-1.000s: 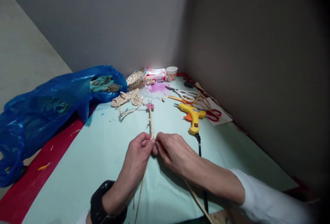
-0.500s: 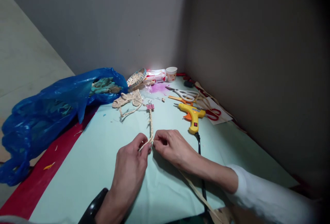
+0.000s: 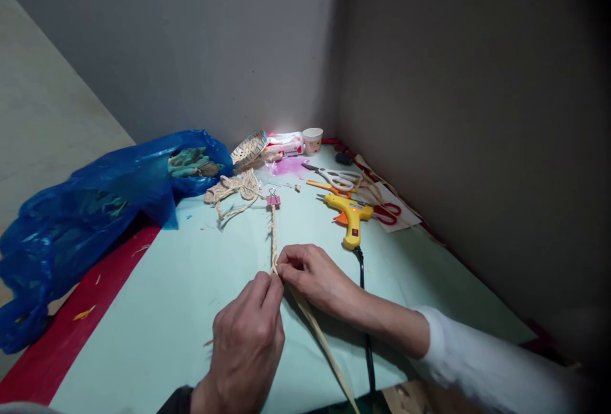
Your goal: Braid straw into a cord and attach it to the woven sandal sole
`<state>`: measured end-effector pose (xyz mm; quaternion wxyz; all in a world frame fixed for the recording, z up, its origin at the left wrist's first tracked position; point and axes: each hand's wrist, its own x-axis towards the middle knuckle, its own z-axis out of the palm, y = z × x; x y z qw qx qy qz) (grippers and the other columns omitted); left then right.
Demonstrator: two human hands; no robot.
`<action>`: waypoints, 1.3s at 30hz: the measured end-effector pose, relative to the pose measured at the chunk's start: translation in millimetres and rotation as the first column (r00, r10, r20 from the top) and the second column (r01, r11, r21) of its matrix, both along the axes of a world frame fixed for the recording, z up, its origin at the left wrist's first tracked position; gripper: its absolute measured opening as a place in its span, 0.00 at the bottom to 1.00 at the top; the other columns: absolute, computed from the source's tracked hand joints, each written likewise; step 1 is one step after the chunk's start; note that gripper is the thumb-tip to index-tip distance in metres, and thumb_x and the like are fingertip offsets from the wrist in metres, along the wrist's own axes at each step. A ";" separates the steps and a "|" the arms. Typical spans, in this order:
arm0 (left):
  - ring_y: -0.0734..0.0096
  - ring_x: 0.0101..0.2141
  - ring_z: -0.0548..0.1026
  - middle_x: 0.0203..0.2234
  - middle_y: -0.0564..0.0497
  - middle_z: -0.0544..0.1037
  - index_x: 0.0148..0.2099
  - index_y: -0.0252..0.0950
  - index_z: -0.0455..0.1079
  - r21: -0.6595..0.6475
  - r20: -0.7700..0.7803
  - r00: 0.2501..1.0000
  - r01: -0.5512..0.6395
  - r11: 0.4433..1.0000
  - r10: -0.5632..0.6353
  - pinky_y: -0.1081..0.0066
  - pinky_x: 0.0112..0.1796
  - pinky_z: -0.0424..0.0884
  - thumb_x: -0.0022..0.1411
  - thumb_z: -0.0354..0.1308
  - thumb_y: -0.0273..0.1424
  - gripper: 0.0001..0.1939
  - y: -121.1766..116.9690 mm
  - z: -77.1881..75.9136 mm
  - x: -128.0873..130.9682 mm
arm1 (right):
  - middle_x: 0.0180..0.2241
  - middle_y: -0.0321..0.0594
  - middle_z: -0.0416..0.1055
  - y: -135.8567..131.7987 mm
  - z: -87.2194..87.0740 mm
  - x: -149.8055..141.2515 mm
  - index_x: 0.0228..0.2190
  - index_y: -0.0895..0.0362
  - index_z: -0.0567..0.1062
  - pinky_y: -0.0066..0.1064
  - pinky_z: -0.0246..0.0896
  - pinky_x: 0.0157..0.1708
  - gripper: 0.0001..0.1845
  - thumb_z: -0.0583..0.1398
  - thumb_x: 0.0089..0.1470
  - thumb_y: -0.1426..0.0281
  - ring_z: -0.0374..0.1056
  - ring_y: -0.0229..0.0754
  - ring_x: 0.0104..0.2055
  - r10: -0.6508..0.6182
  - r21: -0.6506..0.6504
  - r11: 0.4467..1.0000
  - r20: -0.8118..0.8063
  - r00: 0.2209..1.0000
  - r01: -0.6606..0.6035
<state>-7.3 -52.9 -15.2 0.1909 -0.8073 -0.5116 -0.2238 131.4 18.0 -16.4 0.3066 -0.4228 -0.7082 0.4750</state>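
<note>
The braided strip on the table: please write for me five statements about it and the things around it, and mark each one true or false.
1. A pink binder clip sits on the braided strip. True.
2. The yellow glue gun lies left of the strip. False: it lies to the right.
3. The left hand and right hand are at the strip's near end. True.
4. The paper cup lies on its side. False: it stands upright.
5. White-handled scissors lie beyond the glue gun. True.

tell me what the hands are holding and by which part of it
The left hand and right hand pinch the thin, pale, braided straw-like cord at its near end, where its loose strands begin.
</note>
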 end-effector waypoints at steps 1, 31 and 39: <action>0.68 0.23 0.74 0.24 0.50 0.74 0.40 0.31 0.73 0.015 -0.017 1.000 0.010 1.000 -0.010 0.69 0.25 0.67 0.58 0.49 0.17 0.13 -2.1 -0.9 -1.4 | 0.20 0.31 0.62 0.0 -0.1 -0.1 0.23 0.59 0.70 0.24 0.48 0.24 0.07 0.55 0.50 0.74 0.55 0.33 0.24 -0.001 -0.007 1.000 -0.016 1.000 0.001; 0.57 0.33 0.67 0.23 0.47 0.73 0.26 0.38 0.70 -0.501 0.183 0.961 -0.091 0.861 0.209 0.62 0.34 0.59 0.54 0.47 0.19 0.14 34.6 36.5 -0.7 | 0.21 0.34 0.67 7.2 14.5 14.8 0.24 0.60 0.70 0.26 0.49 0.26 0.08 0.55 0.53 0.73 0.55 0.33 0.23 0.096 -0.161 0.981 -0.093 0.991 -0.110; 0.77 0.16 0.52 0.17 0.59 0.57 0.27 0.37 0.62 -0.661 0.750 0.406 0.476 0.579 0.522 0.73 0.19 0.48 0.56 0.50 0.34 0.08 44.6 18.4 -4.5 | 0.21 0.33 0.67 8.4 15.4 18.0 0.25 0.60 0.71 0.25 0.50 0.27 0.08 0.56 0.54 0.72 0.57 0.33 0.24 0.108 -0.114 0.987 -0.059 0.992 -0.114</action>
